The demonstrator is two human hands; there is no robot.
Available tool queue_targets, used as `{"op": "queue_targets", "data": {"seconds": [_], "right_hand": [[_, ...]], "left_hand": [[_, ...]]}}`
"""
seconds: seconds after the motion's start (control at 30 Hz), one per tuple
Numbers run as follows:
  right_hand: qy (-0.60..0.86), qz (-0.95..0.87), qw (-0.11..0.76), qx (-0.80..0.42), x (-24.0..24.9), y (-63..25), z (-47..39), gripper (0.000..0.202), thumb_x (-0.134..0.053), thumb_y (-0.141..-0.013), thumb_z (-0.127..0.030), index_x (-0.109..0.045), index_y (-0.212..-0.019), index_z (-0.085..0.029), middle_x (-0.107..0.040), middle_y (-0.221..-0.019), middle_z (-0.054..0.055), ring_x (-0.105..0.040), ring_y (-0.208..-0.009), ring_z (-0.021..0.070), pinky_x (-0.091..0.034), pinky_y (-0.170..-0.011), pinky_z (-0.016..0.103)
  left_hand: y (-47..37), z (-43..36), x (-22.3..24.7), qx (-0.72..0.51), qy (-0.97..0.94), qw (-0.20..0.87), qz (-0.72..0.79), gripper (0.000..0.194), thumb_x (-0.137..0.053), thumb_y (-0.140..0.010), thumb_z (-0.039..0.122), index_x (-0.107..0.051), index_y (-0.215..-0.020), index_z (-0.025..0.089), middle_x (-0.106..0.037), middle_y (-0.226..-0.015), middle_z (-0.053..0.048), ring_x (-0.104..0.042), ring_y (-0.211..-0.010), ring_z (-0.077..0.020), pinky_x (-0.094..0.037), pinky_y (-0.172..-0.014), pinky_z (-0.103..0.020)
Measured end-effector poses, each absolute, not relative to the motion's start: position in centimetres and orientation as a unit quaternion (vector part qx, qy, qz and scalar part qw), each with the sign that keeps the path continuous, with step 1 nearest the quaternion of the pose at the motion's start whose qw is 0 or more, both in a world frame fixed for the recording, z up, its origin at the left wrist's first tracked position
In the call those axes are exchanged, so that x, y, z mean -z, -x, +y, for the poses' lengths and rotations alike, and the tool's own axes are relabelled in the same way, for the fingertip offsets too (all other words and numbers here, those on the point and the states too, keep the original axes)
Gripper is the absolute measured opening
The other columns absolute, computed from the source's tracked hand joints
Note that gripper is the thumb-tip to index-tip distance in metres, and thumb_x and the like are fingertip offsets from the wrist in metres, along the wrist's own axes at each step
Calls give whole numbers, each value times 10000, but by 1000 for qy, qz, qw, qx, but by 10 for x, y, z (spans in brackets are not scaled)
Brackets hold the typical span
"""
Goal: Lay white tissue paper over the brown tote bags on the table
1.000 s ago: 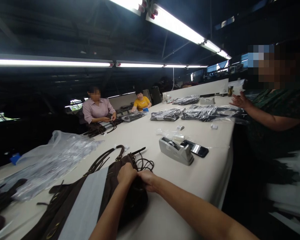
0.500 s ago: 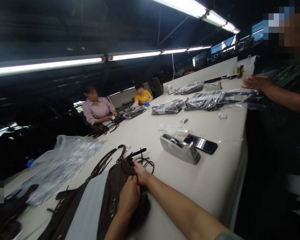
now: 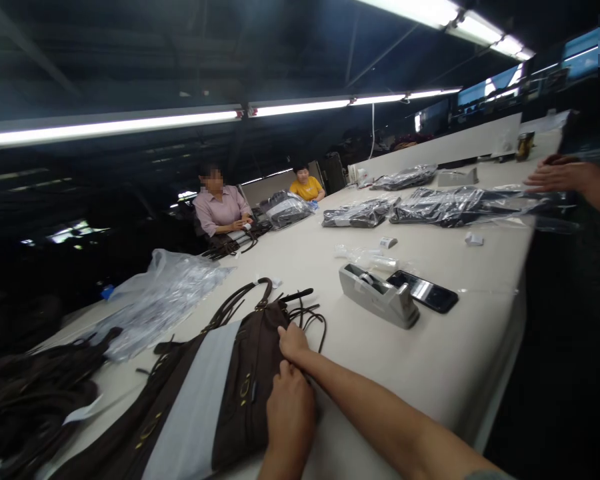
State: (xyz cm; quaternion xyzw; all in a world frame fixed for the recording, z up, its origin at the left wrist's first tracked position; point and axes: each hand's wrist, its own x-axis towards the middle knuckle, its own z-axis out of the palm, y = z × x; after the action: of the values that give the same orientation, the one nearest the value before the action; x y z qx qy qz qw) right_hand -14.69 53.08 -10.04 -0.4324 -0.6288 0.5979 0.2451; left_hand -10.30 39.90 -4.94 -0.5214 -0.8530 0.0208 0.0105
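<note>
A dark brown handbag (image 3: 253,373) with brass-coloured buckles lies flat on the pale table, a light grey strip (image 3: 193,393) running across its body. Its handles and thin straps trail off the far end. My right hand (image 3: 294,343) grips the bag's right edge near its top corner, thumb on the upper face and the other fingers mostly hidden. Just below it, my left hand (image 3: 291,403) is closed on the same edge with curled fingers. A grey tape dispenser (image 3: 377,297) stands to the right of the bag, beside a black phone (image 3: 425,291).
Clear plastic bags (image 3: 165,303) lie on the left, near a pile of dark brown bags (image 3: 35,393). Plastic-wrapped bags (image 3: 435,205) lie farther up the table (image 3: 300,263). Two people sit along the far left side; another person's hand (image 3: 560,175) is at the right.
The view has swung left, so the table's things sit farther right. My left hand has turned along the bag's edge, and the bag's side looks flatter. The person at right has shifted their hand.
</note>
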Motion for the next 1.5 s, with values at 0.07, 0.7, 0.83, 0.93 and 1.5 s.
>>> {"op": "queue_targets", "data": {"seconds": [0.07,0.7,0.83,0.93,1.5], "right_hand": [[441,-666,247,-548,97,143,521,405,-488,-966,-229,-443,-1323,-43,-571,-1206,272,-509,-1225,347,-368,-1009,431],[495,-796,193,-290,118,141,543,422,-487,-953,-405,-543,-1240,-100,-671,-1081,164,-658,-996,260,-478,-778,289],[490,-803,217,-260,113,139,592,523,-560,-923,-401,-445,-1350,-122,-657,-1119,162,-624,-1067,285,-453,-831,315],[487,-811,217,-239,105,141,637,549,-582,-915,-428,-436,-1348,-123,-656,-1106,177,-614,-1071,321,-441,-835,348],[458,-851,191,-173,125,149,684,492,-500,-969,-440,-429,-1363,-154,-665,-1073,146,-624,-1032,297,-423,-799,323]], "left_hand": [[97,387,68,17,530,53,-846,381,-302,-888,84,-592,-1136,71,-558,-1157,-177,-584,-1058,-248,-507,-884,-342],[113,363,106,172,724,316,-589,113,-514,-819,131,-608,-883,135,-602,-802,-74,-550,-668,-191,-507,-550,-296],[166,328,44,249,647,236,-681,275,-444,-934,254,-548,-1183,201,-621,-1077,-59,-572,-986,-151,-496,-884,-239],[233,292,4,242,450,217,-832,348,-433,-936,365,-566,-1205,188,-579,-1247,-76,-474,-1211,-209,-344,-1102,-325],[413,393,34,219,204,-132,-945,304,-618,-867,386,-609,-1047,140,-624,-1102,-75,-595,-1033,-212,-505,-915,-441]]}}
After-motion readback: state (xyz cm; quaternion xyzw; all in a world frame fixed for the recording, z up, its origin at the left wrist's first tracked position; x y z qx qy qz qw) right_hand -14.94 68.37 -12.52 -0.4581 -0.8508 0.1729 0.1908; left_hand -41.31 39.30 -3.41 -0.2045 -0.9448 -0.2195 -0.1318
